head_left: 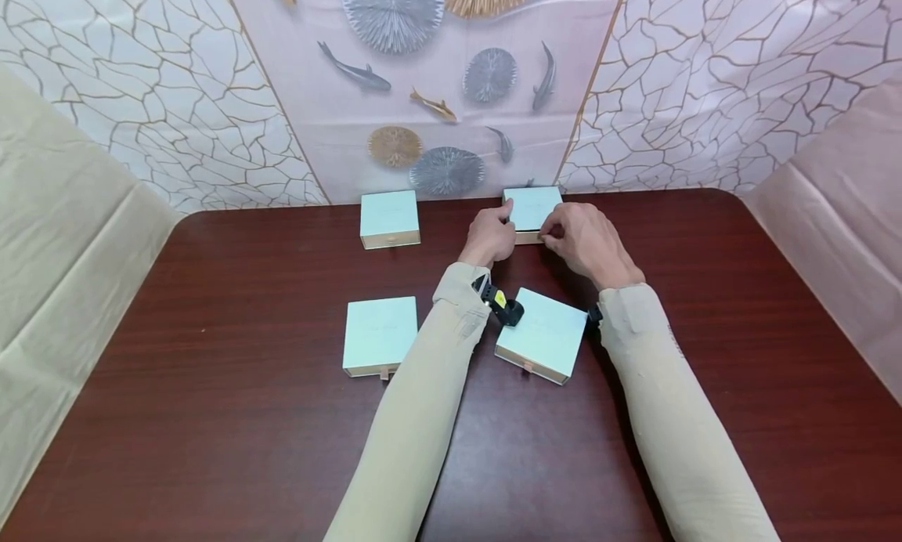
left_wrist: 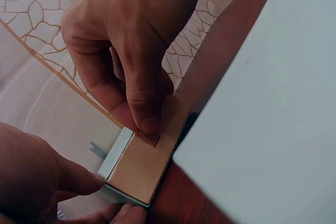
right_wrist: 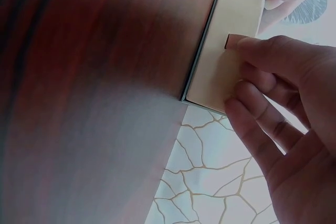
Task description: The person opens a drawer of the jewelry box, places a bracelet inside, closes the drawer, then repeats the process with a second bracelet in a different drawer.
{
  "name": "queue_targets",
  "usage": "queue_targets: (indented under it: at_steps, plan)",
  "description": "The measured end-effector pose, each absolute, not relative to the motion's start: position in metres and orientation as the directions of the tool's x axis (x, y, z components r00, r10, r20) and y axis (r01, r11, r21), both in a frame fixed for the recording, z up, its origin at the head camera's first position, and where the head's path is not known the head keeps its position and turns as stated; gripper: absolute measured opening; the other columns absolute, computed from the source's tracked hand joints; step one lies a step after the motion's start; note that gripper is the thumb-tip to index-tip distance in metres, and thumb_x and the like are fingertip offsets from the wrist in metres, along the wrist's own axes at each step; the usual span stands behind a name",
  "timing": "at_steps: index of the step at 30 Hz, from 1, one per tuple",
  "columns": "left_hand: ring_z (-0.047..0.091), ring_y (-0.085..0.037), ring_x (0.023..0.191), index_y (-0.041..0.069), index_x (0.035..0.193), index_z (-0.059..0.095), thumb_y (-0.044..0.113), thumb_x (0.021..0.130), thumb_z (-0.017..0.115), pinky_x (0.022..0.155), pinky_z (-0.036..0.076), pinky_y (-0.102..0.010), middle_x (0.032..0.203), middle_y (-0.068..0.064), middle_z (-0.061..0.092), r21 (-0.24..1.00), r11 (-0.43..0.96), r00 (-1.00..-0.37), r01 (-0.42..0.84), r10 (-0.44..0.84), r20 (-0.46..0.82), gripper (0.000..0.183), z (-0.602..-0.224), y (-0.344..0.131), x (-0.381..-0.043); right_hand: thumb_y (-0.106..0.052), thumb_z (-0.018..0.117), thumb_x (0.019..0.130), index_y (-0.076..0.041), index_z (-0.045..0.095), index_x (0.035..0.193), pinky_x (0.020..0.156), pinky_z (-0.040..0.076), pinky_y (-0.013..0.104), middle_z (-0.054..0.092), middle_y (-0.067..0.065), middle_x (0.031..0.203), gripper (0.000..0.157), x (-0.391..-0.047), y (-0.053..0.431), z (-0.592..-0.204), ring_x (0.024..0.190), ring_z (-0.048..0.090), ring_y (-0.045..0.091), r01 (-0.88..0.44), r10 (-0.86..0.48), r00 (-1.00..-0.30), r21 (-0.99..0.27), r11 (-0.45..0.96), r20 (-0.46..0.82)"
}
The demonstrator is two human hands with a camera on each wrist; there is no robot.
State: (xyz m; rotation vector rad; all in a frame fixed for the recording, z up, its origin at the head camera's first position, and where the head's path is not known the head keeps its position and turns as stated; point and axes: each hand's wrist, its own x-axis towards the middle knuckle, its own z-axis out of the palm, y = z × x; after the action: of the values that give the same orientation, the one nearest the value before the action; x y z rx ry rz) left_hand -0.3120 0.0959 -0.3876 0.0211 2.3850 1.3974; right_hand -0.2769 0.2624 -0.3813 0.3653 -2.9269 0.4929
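At the far right of the group, a pale mint drawer box (head_left: 533, 205) lies near the table's back edge. My left hand (head_left: 489, 235) grips its left side, thumb on the top edge and fingers lower down. The right hand (head_left: 590, 244) pinches a small ribbon tab (right_wrist: 234, 41) at the middle of the box's tan drawer front (left_wrist: 137, 170). In both wrist views, that drawer front sits about level with the sleeve's rim. The fingertips hide most of the tab.
Another mint box (head_left: 389, 213) lies at the back left. Nearer me are a front-left box (head_left: 381, 332) and a turned front-right box (head_left: 544, 332), beneath and between my wrists. Patterned cloth (head_left: 451, 72) hangs behind the dark wooden table (head_left: 232, 385).
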Motion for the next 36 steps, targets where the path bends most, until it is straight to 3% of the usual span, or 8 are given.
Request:
queue_targets:
  at_steps: [10,21,30,36]
  plan:
    - [0.026,-0.016,0.055,0.036,0.159,0.032,0.019,0.110,0.041,0.050,0.030,-0.026,0.166,0.007,0.034,0.845,0.512,-0.933,-0.152,0.207,-0.293,0.052,-0.3874,0.0951,-0.3111,-0.005,0.072,0.092,-0.003,0.080,0.100,0.087,0.054,0.049,0.075,0.013,0.104,0.011,-0.2767,0.2628,-0.3822,0.099,0.069,0.031,-0.278,-0.224,-0.952,-0.285,0.917,0.206]
    - [0.031,-0.017,0.059,0.034,0.159,0.033,0.018,0.110,0.041,0.053,0.032,-0.025,0.166,0.008,0.034,0.847,0.510,-0.937,-0.151,0.198,-0.287,0.052,-0.3866,0.0967,-0.3112,-0.006,0.071,0.094,-0.003,0.081,0.099,0.087,0.055,0.047,0.075,0.011,0.102,0.012,-0.2768,0.2625,-0.3812,0.099,0.069,0.031,-0.303,-0.248,-0.945,-0.283,0.910,0.215]
    - [0.021,-0.015,0.050,0.037,0.158,0.034,0.018,0.110,0.041,0.049,0.029,-0.026,0.165,0.006,0.037,0.844,0.511,-0.936,-0.160,0.194,-0.295,0.052,-0.3860,0.0965,-0.3110,-0.007,0.071,0.094,-0.003,0.082,0.099,0.085,0.055,0.046,0.075,0.010,0.099,0.013,-0.2760,0.2623,-0.3808,0.095,0.069,0.029,-0.310,-0.253,-0.942,-0.276,0.910,0.222]
    - [0.030,-0.017,0.059,0.035,0.158,0.036,0.018,0.109,0.042,0.054,0.033,-0.026,0.165,0.005,0.037,0.862,0.482,-0.941,-0.156,0.192,-0.277,0.052,-0.3866,0.0950,-0.3083,-0.009,0.069,0.095,-0.003,0.081,0.100,0.085,0.054,0.046,0.075,0.011,0.101,0.015,-0.2754,0.2620,-0.3805,0.095,0.068,0.028,-0.303,-0.248,-0.945,-0.292,0.907,0.211]
